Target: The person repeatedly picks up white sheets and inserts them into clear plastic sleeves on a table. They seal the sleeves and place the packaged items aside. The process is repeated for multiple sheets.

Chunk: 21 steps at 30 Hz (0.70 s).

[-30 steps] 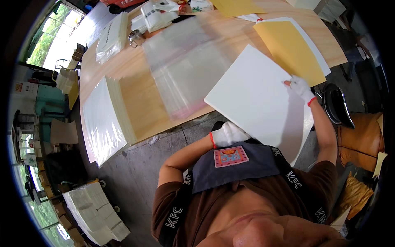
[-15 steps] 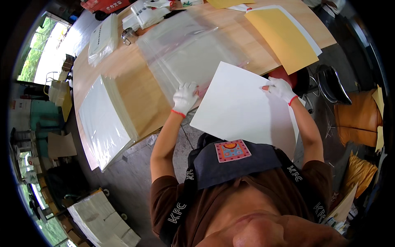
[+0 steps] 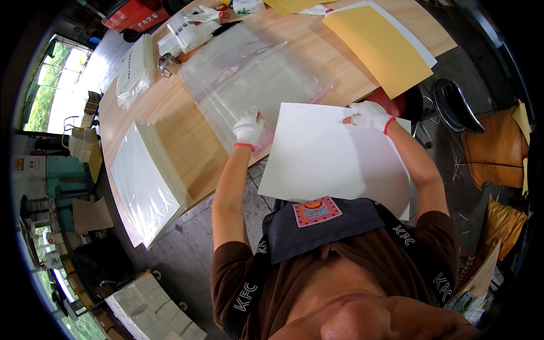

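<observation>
A large white sheet is held over the near edge of the wooden table. My right hand, in a white glove with a red cuff, grips the sheet's far right edge. My left hand, gloved the same way, pinches the near edge of a clear plastic bag that lies flat on the table, right beside the sheet's left corner. The sheet's near part hangs over my dark apron.
A thick stack of wrapped white sheets lies at the table's left end. Yellow sheets on white ones lie at the far right. Smaller bagged packs and odds sit at the far side. A stool stands right.
My left hand went from under the sheet's near corner up onto the table to the clear bag's edge. The white sheet moved toward the bag; my right hand kept its grip.
</observation>
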Motion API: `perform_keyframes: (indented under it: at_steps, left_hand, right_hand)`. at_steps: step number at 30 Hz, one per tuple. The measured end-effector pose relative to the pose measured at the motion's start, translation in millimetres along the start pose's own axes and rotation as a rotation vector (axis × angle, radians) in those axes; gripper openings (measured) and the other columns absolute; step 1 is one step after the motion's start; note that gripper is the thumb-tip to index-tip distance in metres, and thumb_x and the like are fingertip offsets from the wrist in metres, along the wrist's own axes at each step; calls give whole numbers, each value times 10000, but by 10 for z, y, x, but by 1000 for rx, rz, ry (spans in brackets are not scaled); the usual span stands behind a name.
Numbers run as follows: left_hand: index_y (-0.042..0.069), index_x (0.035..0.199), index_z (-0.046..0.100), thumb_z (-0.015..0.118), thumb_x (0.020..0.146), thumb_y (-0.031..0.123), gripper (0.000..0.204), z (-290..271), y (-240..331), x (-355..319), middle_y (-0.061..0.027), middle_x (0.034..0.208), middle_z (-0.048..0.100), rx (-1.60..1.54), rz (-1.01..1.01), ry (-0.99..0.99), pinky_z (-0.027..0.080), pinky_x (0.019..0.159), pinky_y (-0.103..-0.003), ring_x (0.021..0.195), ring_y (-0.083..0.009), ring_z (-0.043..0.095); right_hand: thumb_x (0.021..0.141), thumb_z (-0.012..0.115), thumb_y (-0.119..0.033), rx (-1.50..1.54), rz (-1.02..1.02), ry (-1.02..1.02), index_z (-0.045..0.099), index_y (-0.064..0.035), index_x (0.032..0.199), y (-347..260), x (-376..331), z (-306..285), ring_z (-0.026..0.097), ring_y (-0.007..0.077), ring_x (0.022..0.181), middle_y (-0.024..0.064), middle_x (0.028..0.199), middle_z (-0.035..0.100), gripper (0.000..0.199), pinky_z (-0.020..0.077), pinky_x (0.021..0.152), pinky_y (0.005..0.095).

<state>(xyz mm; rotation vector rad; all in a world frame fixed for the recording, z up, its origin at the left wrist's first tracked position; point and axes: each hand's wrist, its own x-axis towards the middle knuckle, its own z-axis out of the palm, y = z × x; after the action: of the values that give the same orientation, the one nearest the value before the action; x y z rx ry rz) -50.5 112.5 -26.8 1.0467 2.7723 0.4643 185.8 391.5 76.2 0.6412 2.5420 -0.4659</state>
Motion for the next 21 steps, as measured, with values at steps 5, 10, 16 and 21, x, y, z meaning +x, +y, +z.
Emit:
perform_keyframes:
  at_steps: [5, 10, 16, 21]
  left_hand:
    - [136, 924, 567, 552, 792, 184, 141, 13, 5, -164, -117, 915, 600, -153, 61, 301, 465, 690, -468, 855, -341, 579]
    - [155, 926, 594, 570, 796, 163, 133, -70, -127, -462, -72, 950, 591, 84, 29, 344, 485, 675, -447, 836, -311, 591]
    - [165, 924, 603, 570, 815, 146, 115, -256, -136, -694, -60, 960, 591, -19, -15, 324, 502, 562, -400, 726, -284, 621]
    - [143, 919, 599, 590, 807, 119, 115, -398, -138, -922, -53, 941, 592, -105, 143, 299, 498, 533, -366, 694, -265, 618]
  right_hand:
    - [744, 583, -613, 4, -14, -10, 594, -36, 926, 67, 151, 43, 598, 320, 884, 164, 913, 630, 606, 463, 723, 407]
    - [729, 585, -629, 80, 47, -19, 599, -30, 891, 148, 191, 17, 596, 317, 883, 165, 907, 626, 621, 457, 721, 397]
    - [738, 587, -604, 186, 79, 74, 616, -18, 937, 383, 289, 78, 600, 316, 906, 176, 948, 634, 619, 452, 749, 379]
    - [749, 601, -558, 309, 107, 110, 611, 7, 994, 494, 233, 73, 604, 310, 922, 180, 975, 639, 616, 447, 772, 356]
